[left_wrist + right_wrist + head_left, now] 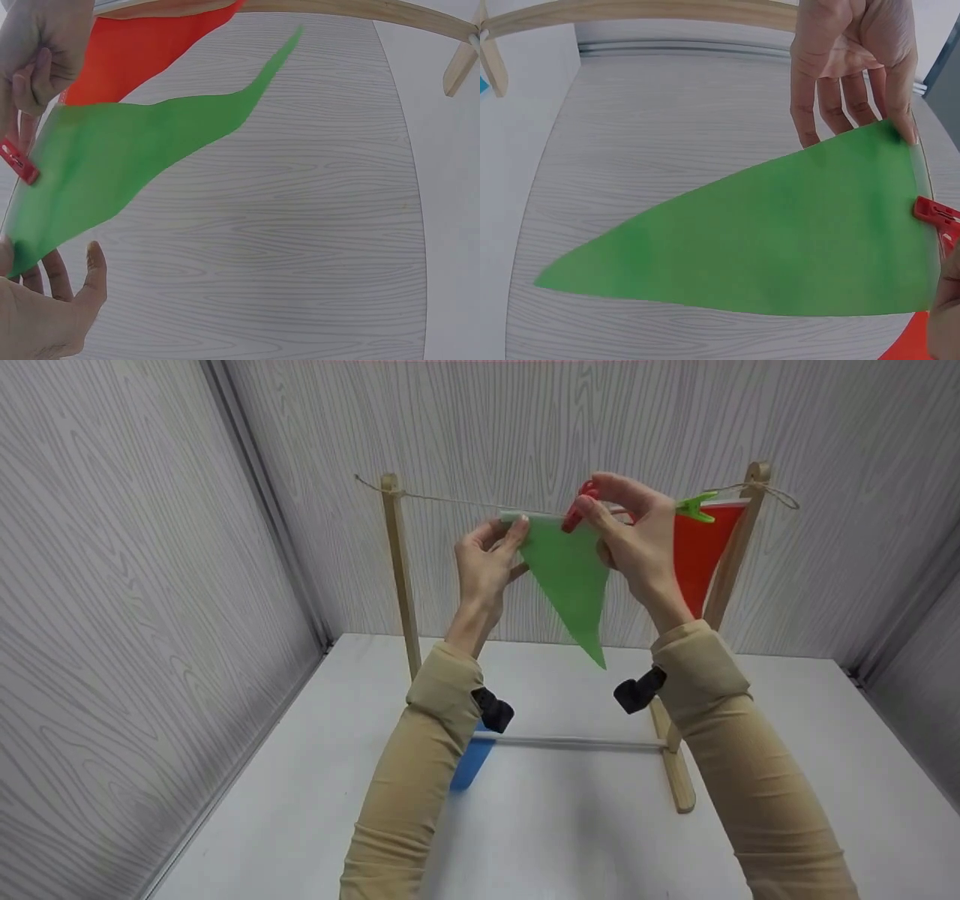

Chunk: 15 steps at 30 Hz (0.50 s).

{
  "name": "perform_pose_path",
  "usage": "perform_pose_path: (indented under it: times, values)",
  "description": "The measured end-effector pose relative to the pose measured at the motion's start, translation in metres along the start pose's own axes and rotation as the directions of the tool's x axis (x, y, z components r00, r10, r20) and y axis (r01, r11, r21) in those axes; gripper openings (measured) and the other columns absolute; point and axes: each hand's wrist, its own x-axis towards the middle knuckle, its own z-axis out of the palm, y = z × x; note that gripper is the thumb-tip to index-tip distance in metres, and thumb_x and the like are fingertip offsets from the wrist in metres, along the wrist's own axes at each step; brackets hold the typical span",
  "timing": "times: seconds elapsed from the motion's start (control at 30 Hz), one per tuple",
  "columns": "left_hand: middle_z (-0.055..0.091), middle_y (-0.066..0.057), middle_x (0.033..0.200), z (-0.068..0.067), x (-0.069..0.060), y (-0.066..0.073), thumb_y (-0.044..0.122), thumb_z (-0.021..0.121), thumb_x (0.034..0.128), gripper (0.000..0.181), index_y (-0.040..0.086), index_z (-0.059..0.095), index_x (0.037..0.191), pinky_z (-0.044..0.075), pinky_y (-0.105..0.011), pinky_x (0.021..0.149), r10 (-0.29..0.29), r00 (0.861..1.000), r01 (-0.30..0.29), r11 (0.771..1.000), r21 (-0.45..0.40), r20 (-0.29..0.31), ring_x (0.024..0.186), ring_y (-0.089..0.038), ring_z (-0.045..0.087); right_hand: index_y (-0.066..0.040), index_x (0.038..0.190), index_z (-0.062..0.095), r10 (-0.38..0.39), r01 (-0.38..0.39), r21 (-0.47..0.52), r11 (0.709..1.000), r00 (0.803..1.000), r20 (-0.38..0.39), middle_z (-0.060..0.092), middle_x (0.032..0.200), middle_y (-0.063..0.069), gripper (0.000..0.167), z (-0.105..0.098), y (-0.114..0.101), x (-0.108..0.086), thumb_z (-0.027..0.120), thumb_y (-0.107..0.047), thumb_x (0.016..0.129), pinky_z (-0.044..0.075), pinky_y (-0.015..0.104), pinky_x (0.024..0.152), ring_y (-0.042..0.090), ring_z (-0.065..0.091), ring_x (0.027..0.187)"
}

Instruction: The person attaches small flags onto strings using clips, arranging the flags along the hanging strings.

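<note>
Taking the green pennant in the head view as the clock's centre, a slim pale-wood post (400, 570) stands at nine o'clock. A thin, tan twine line (450, 500) is tied near its top and runs across toward three o'clock, apparently to carry cloths by their upper edges. At seven o'clock, low and partly behind the sleeve, sits a blue object (472, 761) whose kind I cannot tell.

The left hand (484, 566) is at ten o'clock, its grip pinching the upper corner of the green triangular pennant (574, 577) between thumb and fingers, probably to keep that pale-bordered edge level along the twine. The pennant hangs just below the line, tip toward five o'clock.

At twelve o'clock a red plastic clothespin (574, 517) lies over the pennant's top edge. The right hand (641, 529), at two o'clock, pinches it by the handle end, likely for control over its jaws; whether they are parted, I cannot tell. A white rod (577, 742) spans low at six o'clock, above the white worktop (562, 840).

Further toward two o'clock, a lime-green plastic clothespin (696, 508) sits at the top edge of a red pennant (701, 555), seemingly fastening it to the twine, beside a second pale-wood post (735, 555) at three o'clock.
</note>
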Motion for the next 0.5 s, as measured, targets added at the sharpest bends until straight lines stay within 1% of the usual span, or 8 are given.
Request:
perform_pose_path:
  times: [0.17, 0.3, 0.43, 0.5]
  values:
    - [0.068, -0.01, 0.108, -0.001, -0.0009, 0.0003, 0.015, 0.069, 0.0951, 0.026, -0.002, 0.069, 0.116, 0.063, -0.037, 0.085, -0.001, 1.0, 0.001, 0.999, -0.038, -0.003, 0.102, -0.019, 0.068, -0.006, 0.129, 0.067, 0.029, -0.029, -0.01, 1.0, 1.0, -0.001, 0.073, 0.111, -0.002, 0.039, 0.0003, -0.0013, -0.0009, 0.072, -0.021, 0.093, 0.038, 0.018, 0.044, 0.009, 0.038, 0.048]
    - [0.068, -0.006, 0.103, -0.0019, -0.0011, 0.0006, 0.012, 0.071, 0.0939, 0.026, -0.002, 0.069, 0.115, 0.063, -0.041, 0.087, -0.004, 1.0, 0.004, 0.999, -0.052, 0.002, 0.093, -0.014, 0.067, -0.008, 0.131, 0.066, 0.074, -0.074, -0.017, 0.997, 0.997, -0.003, 0.071, 0.121, 0.005, 0.042, 0.0002, -0.0033, -0.0014, 0.073, -0.022, 0.092, 0.039, 0.018, 0.045, 0.009, 0.039, 0.049]
    - [0.069, -0.006, 0.105, -0.0032, -0.0013, 0.0003, 0.009, 0.072, 0.0922, 0.03, -0.002, 0.068, 0.119, 0.062, -0.044, 0.089, -0.012, 1.0, 0.013, 0.999, -0.04, 0.009, 0.09, -0.011, 0.068, -0.009, 0.134, 0.064, 0.103, -0.103, -0.022, 0.994, 0.995, 0.007, 0.069, 0.127, 0.009, 0.046, -0.0003, -0.0034, -0.001, 0.073, -0.024, 0.092, 0.04, 0.018, 0.046, 0.009, 0.039, 0.05]
    - [0.07, -0.009, 0.11, -0.004, -0.0015, -0.0001, 0.007, 0.072, 0.0913, 0.032, -0.002, 0.067, 0.122, 0.062, -0.045, 0.09, -0.015, 1.0, 0.015, 0.999, -0.032, 0.012, 0.09, -0.011, 0.068, -0.009, 0.135, 0.064, 0.103, -0.103, -0.011, 0.995, 0.994, 0.021, 0.07, 0.125, 0.009, 0.046, -0.0003, -0.0034, -0.0008, 0.073, -0.023, 0.092, 0.04, 0.018, 0.046, 0.01, 0.04, 0.05]
